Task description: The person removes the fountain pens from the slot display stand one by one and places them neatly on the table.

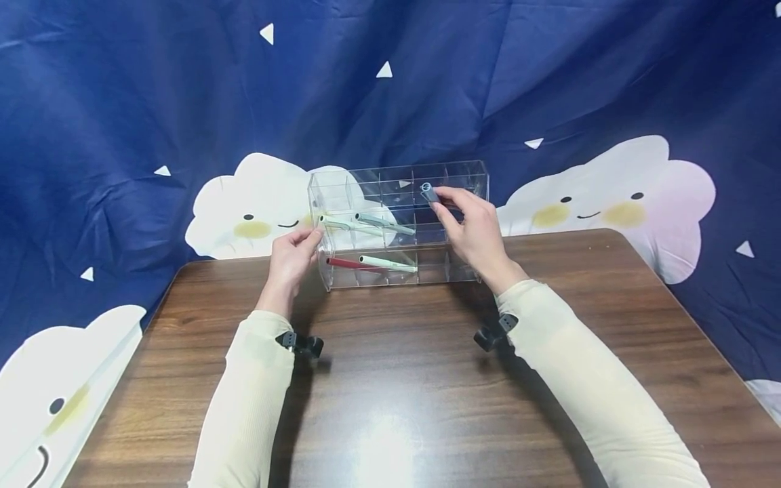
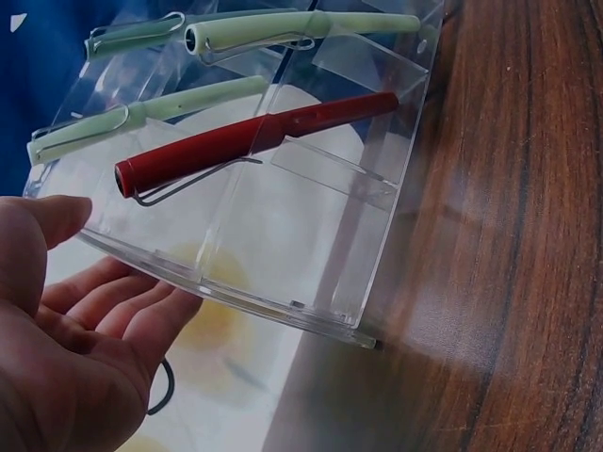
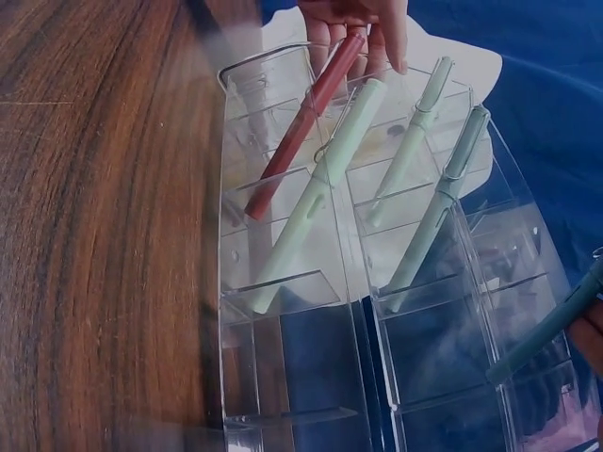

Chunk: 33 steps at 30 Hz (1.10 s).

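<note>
A clear plastic pen rack point(image 1: 432, 272) with divided tiers stands at the back of the table. My left hand point(image 1: 294, 261) grips its left side panel, thumb on one face and fingers on the other, as the left wrist view shows. Between thumb and fingers, my right hand point(image 1: 478, 227) pinches a dark blue-grey pen point(image 1: 430, 193) over the upper tiers, its tip close to a divider in the right wrist view. On the rack's left part lie a red pen point(image 2: 188, 162), a pale green pen point(image 2: 254, 33), another light green pen point(image 2: 141, 115) and a grey-green pen point(image 3: 443, 202).
The brown wooden table point(image 1: 378, 379) extends in front of the rack. Close behind hangs a blue cloth point(image 1: 427, 88) printed with white clouds and triangles. Small black cameras point(image 1: 302, 343) are strapped to both wrists over pale sleeves.
</note>
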{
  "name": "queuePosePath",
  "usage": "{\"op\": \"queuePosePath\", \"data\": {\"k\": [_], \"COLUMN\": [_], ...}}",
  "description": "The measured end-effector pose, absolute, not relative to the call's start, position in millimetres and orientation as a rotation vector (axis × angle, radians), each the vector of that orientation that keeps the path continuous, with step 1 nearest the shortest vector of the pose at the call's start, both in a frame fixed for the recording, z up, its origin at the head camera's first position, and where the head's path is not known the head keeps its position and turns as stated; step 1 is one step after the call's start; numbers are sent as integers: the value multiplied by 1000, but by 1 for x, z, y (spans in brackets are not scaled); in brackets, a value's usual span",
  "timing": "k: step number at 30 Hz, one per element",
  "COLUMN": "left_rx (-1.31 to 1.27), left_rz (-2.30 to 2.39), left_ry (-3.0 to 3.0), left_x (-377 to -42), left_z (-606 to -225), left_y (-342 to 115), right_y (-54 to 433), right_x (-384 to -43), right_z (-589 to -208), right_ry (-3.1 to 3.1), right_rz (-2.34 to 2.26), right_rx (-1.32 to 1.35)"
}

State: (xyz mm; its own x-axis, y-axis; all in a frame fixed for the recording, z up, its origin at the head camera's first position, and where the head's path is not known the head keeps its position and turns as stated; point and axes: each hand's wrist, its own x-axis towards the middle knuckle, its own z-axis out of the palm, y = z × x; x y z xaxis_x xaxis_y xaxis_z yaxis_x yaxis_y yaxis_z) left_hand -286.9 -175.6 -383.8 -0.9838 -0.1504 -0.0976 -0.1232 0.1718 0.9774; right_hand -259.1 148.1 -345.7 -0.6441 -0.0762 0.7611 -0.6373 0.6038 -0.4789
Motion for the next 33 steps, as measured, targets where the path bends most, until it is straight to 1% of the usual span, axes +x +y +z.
{"op": "queuePosePath", "data": {"k": [14,22,33], "left_rx": [279,272,284], "left_rz": [-1975,-1983,-1980], "left_ry": [-2384,-2381,-2387], "left_x": [-285,-286,-285], "left_z": [-383,-384,-382], "left_y": [-176,-176,-176], "right_y": [160,166,174], "right_x": [-250,-240,-232], "right_z": [-342,-341,-352], "right_ry": [-2058,-2064,-2047], "right_rz": [995,968,1005], "right_rx": [582,587,566]}}
